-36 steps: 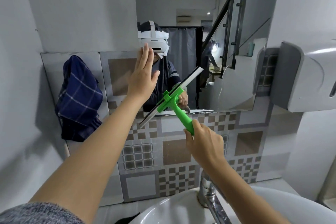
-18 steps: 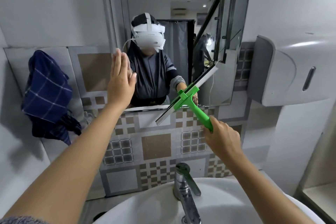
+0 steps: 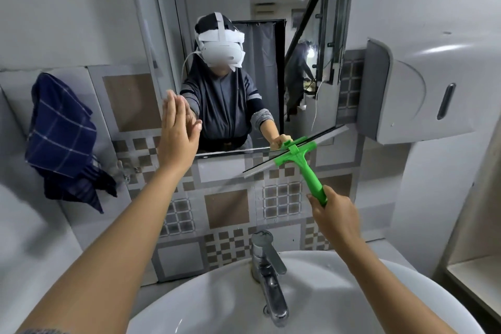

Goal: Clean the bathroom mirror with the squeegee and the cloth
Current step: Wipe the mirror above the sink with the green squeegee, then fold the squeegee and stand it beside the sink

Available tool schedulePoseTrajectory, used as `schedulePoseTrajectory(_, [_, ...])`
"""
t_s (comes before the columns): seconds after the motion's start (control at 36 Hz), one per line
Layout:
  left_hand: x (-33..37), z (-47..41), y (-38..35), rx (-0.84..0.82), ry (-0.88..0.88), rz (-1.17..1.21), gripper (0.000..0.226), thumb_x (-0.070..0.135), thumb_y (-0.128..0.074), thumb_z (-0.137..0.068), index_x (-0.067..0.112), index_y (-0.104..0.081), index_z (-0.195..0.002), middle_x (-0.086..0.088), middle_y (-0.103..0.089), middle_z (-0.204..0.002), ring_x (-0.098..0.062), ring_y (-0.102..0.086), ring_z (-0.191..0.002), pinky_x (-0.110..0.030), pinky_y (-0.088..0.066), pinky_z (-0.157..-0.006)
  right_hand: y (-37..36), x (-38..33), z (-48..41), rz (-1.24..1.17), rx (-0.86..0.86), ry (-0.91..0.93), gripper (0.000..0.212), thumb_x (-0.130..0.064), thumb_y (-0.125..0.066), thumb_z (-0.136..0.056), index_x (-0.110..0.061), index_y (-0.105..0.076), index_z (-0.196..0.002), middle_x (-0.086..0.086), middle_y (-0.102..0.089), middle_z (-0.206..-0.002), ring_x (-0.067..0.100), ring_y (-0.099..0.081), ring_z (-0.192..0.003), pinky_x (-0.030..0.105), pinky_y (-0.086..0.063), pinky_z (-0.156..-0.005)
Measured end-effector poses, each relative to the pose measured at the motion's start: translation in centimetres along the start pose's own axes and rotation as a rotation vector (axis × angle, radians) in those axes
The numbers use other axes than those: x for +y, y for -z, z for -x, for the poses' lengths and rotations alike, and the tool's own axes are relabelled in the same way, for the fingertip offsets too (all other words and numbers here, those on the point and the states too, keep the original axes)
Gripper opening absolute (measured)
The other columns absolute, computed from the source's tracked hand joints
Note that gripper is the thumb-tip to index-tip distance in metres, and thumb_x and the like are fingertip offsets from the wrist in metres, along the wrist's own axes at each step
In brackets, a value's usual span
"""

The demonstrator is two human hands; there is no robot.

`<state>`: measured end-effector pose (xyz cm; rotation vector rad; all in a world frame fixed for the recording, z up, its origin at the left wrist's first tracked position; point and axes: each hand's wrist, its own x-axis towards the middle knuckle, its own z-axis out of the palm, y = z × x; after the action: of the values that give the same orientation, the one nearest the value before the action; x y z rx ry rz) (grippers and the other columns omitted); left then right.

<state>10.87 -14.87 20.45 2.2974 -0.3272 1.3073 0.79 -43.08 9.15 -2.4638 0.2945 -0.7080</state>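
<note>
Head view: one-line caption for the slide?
Right hand draws green squeegee across mirror's bottom edge; left hand flat against glass, cloth hanging left.

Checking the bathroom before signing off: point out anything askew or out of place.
The squeegee sits tilted, its blade straddling the mirror bottom edge, half over the tiled wall. The blue checked cloth hangs bunched on the left wall, unused. Nothing looks spilled or damaged.

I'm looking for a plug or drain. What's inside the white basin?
Inside the white ceramic basin only bare, smooth white surface shows. The chrome tap and both forearms cover part of the bowl, and its near part is out of frame, so no drain is visible.
</note>
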Motion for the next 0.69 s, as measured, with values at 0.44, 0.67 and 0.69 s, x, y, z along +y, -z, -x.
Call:
schedulePoseTrajectory(0.44, [7.8, 6.7, -0.4, -0.438, -0.204, 0.362, 0.047, 0.027, -0.046, -0.095, 0.008, -0.038, -0.138, -0.007, -0.040, -0.143, -0.017, -0.034, -0.133, -0.025, -0.025, -0.106, 3.3, -1.5, 5.2, -0.035, 0.037, 0.123, 0.026, -0.038, -0.060, -0.087, -0.013, -0.057, -0.080, -0.006, -0.049, -0.055, 0.013, -0.045, -0.046, 0.024, -0.031, -0.043])
schedulePoseTrajectory(0.67, [7.8, 6.9, 1.7, -0.583, -0.631, 0.236, 0.057, 0.029, -0.054, -0.092, 0.011, -0.032, -0.141, -0.007, -0.034, -0.148, -0.017, -0.030, -0.136, -0.031, -0.022, -0.112, 6.4, -4.2, 3.9, -0.018, -0.060, 0.371, 0.032, -0.036, -0.060, -0.087, -0.014, -0.061, -0.111, -0.002, -0.064, -0.076, 0.012, -0.056, -0.056, 0.031, -0.054, -0.056])
schedulePoseTrajectory(0.69, [7.4, 6.8, 2.0, -0.569, -0.655, 0.222, 0.057, 0.028, -0.054, -0.092, 0.010, -0.032, -0.141, -0.008, -0.035, -0.147, -0.019, -0.030, -0.137, -0.034, -0.021, -0.114, 6.9, -4.7, 3.8, 0.012, -0.076, 0.398, 0.034, -0.036, -0.059, -0.088, -0.016, -0.060, -0.116, -0.003, -0.064, -0.079, 0.010, -0.056, -0.057, 0.030, -0.054, -0.058])
